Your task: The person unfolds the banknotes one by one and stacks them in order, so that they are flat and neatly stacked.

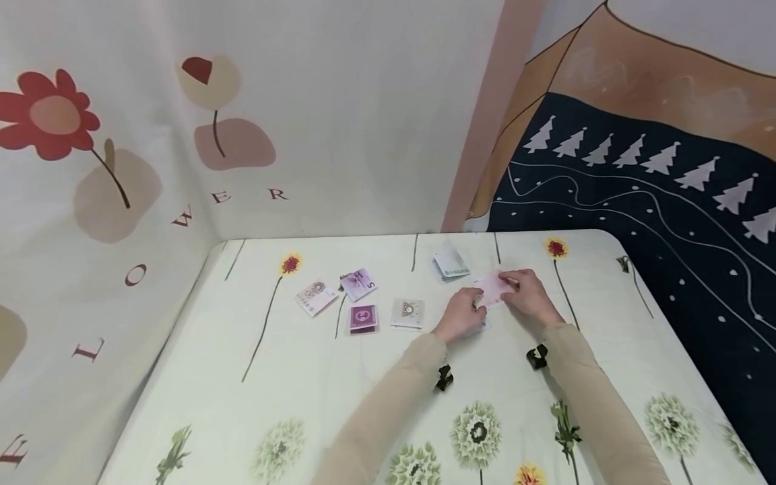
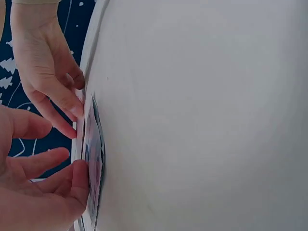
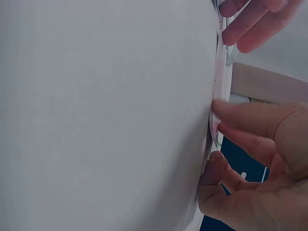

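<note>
A pale pink paper note [image 1: 492,288] lies flat near the table's right side, between both hands. My right hand [image 1: 529,294] pinches its right edge between thumb and fingertip; the right wrist view shows the pink edge [image 3: 217,91] between the fingers. At the note's left edge, my left hand [image 1: 462,313] touches it with loosely bent fingers, the hand holding nothing clearly. Bluish paper [image 1: 481,327] partly shows under the left hand. In the left wrist view, stacked notes [image 2: 95,159] stand edge-on by the left fingertips. Behind the left hand sits a folded bluish note [image 1: 451,263].
To the left lie a folded note with a bear-like print [image 1: 408,313], a dark purple folded note [image 1: 363,318], a purple note marked 5 [image 1: 359,284] and a pinkish note [image 1: 317,298]. Black wrist straps [image 1: 445,378] show below the sleeves. A flower-printed cloth [image 1: 303,377] covers the table.
</note>
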`<state>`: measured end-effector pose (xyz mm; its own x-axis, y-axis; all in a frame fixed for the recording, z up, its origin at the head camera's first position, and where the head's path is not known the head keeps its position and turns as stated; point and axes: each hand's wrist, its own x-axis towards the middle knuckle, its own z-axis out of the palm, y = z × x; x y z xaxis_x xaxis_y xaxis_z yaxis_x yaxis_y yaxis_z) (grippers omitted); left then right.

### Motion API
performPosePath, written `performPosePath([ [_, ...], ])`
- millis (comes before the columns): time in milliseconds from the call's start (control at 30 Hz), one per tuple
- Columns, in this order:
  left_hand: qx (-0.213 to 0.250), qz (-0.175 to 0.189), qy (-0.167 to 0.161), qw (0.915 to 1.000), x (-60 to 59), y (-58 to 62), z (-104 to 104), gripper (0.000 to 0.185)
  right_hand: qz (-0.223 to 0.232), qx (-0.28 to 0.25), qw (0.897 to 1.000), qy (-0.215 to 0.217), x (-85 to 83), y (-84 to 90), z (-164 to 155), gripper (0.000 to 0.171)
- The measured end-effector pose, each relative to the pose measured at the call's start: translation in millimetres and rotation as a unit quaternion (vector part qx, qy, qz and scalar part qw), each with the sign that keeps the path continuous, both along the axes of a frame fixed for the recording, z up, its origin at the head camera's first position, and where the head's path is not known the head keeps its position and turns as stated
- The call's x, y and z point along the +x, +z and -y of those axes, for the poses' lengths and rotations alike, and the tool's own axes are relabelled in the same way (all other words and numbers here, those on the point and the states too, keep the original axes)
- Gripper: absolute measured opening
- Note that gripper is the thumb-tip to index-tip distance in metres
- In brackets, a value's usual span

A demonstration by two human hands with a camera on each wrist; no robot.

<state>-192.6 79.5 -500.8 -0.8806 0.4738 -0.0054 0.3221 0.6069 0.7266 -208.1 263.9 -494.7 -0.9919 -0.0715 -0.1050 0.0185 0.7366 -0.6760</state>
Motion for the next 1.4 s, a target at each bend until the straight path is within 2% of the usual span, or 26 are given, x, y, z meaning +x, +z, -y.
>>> performPosePath([
  [133,0.007,0.027,-0.013,0.9995,-0.9,0.2,0.1,0.041,-0.012,-0.016,1.0,-0.004,4.0,2.0,-4.2,0.041],
  [267,0.05,0.114,0.0,0.9922,-3.8,3.9,2.9,0.043,0.001,-0.031,1.0,0.001,6.4,3.7,-6.7,0.039],
  [333,0.097,0.163,0.016,0.9818,-5.9,5.8,5.0,0.044,0.008,-0.035,0.999,0.001,7.5,4.1,-7.0,0.04],
  [367,0.127,0.187,0.024,0.9739,-7.2,6.6,6.1,0.044,0.01,-0.036,0.999,0.0,8.1,4.3,-7.0,0.04],
  [467,0.212,0.246,0.044,0.9448,-11.0,7.5,8.0,0.044,0.015,-0.04,0.999,-0.007,9.6,3.3,-6.8,0.042],
  [567,0.265,0.284,0.058,0.9196,-13.3,7.9,8.6,0.044,0.024,-0.047,0.998,-0.016,11.2,2.3,-6.9,0.043],
  [667,0.292,0.301,0.064,0.9057,-14.2,8.4,8.3,0.042,0.025,-0.055,0.998,-0.025,12.8,1.4,-6.9,0.043],
  [767,0.312,0.306,0.065,0.8971,-14.4,8.6,8.2,0.041,0.017,-0.067,0.997,-0.034,15.1,2.2,-6.6,0.042],
  [867,0.327,0.298,0.066,0.8945,-14.8,7.7,8.7,0.041,0.017,-0.086,0.995,-0.045,18.3,5.2,-5.6,0.042],
  [1133,0.335,0.233,0.104,0.9069,-13.8,7.6,12.3,0.038,0.003,-0.133,0.989,-0.058,27.7,15.6,2.9,0.043],
  [1267,0.329,0.227,0.118,0.9089,-11.2,4.7,15.6,0.037,-0.005,-0.147,0.988,-0.045,31.1,13.7,9.3,0.042],
  [1400,0.326,0.231,0.112,0.9098,-8.7,-1.0,19.9,0.036,-0.016,-0.15,0.988,-0.034,34.4,9.5,16.7,0.041],
])
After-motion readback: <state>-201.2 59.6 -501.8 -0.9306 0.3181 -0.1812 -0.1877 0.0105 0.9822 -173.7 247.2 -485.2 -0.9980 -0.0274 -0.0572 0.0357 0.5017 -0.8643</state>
